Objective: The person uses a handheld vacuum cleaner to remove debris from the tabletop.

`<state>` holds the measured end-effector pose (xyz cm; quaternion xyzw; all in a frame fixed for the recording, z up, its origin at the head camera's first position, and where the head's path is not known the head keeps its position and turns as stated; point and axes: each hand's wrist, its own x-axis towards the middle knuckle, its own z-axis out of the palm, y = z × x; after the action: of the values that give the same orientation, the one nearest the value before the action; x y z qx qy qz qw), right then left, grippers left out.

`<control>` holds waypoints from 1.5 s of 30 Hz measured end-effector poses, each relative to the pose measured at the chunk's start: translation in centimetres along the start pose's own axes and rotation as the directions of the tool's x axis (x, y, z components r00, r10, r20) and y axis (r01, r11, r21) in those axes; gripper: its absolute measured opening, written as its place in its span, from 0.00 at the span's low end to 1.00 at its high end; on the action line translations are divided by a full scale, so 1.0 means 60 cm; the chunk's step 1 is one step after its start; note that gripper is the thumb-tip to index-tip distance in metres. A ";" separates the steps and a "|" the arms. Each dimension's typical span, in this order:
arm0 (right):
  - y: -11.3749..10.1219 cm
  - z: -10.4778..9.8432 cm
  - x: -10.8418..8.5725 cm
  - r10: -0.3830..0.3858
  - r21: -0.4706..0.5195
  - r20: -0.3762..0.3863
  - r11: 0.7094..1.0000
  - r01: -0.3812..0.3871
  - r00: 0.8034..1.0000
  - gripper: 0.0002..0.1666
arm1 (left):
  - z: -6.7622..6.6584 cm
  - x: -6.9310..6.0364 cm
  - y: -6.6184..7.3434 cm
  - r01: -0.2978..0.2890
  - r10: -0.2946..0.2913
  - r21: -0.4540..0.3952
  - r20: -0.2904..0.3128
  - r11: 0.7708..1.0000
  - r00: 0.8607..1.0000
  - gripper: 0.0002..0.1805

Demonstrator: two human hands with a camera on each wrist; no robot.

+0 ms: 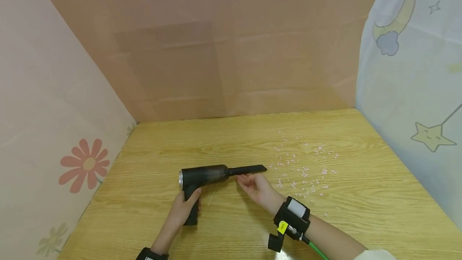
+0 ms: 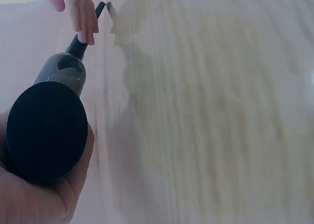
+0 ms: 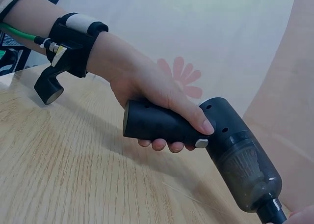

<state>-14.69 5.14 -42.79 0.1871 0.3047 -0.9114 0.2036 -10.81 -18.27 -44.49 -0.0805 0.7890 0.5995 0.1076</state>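
A black handheld vacuum cleaner with a smoky see-through dust cup is held above the wooden table. My left hand grips its handle, fingers wrapped round and the thumb lying near the body. Its narrow crevice nozzle points right, toward scattered small pinkish-white scraps. My right hand is palm up just below the nozzle, fingers fairly straight. In the left wrist view the right hand's fingers lie alongside the nozzle; whether they touch it I cannot tell.
The wood-grain table runs back to a tan cloth wall. Patterned cloth stands at the left and right. A thin pale strand shows below the vacuum. A green cable runs from the right wrist strap.
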 end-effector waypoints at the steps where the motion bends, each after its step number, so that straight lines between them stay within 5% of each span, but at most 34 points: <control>1: -0.001 -0.001 0.000 -0.002 0.001 0.000 1.000 0.002 1.000 0.39 | 0.001 0.000 0.001 0.000 0.000 0.006 -0.003 1.000 1.000 0.23; 22: -0.015 -0.020 -0.002 -0.037 -0.025 -0.008 0.999 0.037 0.999 0.41 | 0.023 0.012 0.001 -0.017 0.017 -0.004 0.034 1.000 0.999 0.24; 45: 0.002 -0.022 -0.020 -0.016 0.007 0.012 1.000 0.016 1.000 0.41 | 0.007 -0.007 -0.001 0.003 -0.001 -0.019 0.093 1.000 0.996 0.25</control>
<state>-13.33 6.21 -43.25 0.1800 0.3020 -0.9151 0.1975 -10.38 -17.87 -44.54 -0.0542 0.7773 0.6100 0.1440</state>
